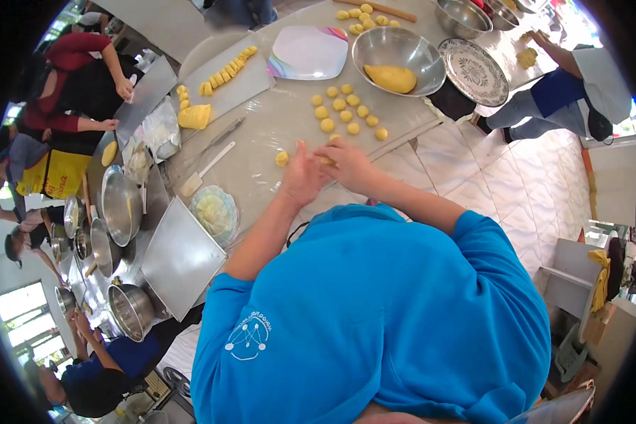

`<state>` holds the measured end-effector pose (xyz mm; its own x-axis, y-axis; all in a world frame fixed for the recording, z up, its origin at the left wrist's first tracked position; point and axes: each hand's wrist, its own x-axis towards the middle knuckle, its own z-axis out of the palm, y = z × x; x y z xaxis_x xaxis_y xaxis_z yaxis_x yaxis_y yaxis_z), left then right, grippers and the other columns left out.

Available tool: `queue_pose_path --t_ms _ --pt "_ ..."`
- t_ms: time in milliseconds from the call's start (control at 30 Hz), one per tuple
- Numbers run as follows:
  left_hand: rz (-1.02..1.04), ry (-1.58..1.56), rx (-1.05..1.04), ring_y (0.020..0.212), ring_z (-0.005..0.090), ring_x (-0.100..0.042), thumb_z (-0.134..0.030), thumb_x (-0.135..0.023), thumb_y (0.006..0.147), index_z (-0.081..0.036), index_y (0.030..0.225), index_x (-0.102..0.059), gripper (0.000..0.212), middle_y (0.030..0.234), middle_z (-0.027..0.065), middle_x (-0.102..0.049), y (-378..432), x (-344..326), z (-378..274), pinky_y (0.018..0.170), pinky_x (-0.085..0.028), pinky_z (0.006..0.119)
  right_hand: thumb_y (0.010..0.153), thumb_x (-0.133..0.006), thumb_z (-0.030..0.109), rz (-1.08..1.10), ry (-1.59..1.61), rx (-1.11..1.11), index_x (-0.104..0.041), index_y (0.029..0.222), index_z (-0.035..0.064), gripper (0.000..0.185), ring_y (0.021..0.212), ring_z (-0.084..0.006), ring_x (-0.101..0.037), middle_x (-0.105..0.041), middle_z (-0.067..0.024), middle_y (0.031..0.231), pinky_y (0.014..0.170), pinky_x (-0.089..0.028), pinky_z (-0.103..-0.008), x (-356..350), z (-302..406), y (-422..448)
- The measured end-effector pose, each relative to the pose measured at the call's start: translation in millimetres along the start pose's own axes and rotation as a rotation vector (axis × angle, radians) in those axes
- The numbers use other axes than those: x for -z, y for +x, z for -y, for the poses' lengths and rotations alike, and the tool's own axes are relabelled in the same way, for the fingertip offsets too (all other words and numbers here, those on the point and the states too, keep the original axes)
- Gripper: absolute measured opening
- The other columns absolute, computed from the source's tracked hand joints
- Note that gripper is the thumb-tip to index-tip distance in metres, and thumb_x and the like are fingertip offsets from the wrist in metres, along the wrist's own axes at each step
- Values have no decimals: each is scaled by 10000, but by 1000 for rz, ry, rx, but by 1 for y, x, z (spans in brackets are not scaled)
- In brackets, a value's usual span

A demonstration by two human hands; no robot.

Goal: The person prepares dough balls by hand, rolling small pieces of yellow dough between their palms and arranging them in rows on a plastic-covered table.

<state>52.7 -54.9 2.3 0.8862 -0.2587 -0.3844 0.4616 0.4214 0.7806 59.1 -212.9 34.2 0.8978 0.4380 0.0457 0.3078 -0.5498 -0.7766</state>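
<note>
My left hand [303, 175] and my right hand [350, 165] meet over the table's near edge. A small piece of yellow dough [326, 160] shows under my right fingers; the left fingers are beside it, their grip partly hidden. Another dough piece [282, 158] lies left of my left hand. Beyond the hands several dough balls [346, 116] sit in loose rows. A steel bowl [434, 58] holds a large yellow dough lump [390, 79]. At the upper left, cut dough pieces [228, 71] line a board [259, 79], near a dough slab [194, 116].
Left of my hands lie a spatula [192, 184], a knife [227, 132] and a scalloped dish [214, 214]. A square plate [310, 53], a patterned platter [474, 71] and a rolling pin [384, 9] stand farther back. A metal tray [183, 259] and several bowls are left; other people work around.
</note>
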Motion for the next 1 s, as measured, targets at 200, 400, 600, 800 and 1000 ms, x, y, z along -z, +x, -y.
queue_pose_path --t_ms 200,400,600,800,1000 --pt "-21 -441 105 1099 226 -473 -350 -357 941 -38 1205 -429 415 1198 101 -479 -24 -7 -1 915 -402 361 754 -578 170 118 -92 213 -399 1271 92 553 974 -314 -523 -540 -124 1132 848 -403 -429 6 19 8" --pt "-31 -468 -68 1130 237 -449 -268 -319 939 -44 1225 -421 377 1247 106 -446 -41 -54 -18 948 -377 387 824 -477 321 -170 123 259 -348 1299 31 571 1188 -324 -364 -402 -180 1284 982 -276 -412 -4 17 38" --pt "317 -515 -360 1262 273 -297 -509 -298 887 -88 1352 -272 627 1371 79 -325 -28 17 -13 1029 -235 444 826 -429 465 74 -133 431 -351 1313 68 633 1272 -374 -259 -316 -220 1349 1029 -215 -472 -34 88 21" --pt "132 -607 -14 1307 279 -207 -547 -222 890 -75 1373 -211 676 1411 151 -232 -55 -59 -26 1073 -172 428 839 -395 520 -37 -119 297 -364 1312 88 641 1279 -394 -219 -245 -198 1393 1033 -148 -527 -29 51 43" --pt "295 -1094 138 1320 272 -187 -561 -197 889 -100 1382 -187 676 1427 111 -217 -47 -37 -26 1069 -164 458 872 -366 462 159 -289 524 -295 1359 160 578 1317 -373 -147 -185 -179 1422 1033 -127 -550 -8 62 16"
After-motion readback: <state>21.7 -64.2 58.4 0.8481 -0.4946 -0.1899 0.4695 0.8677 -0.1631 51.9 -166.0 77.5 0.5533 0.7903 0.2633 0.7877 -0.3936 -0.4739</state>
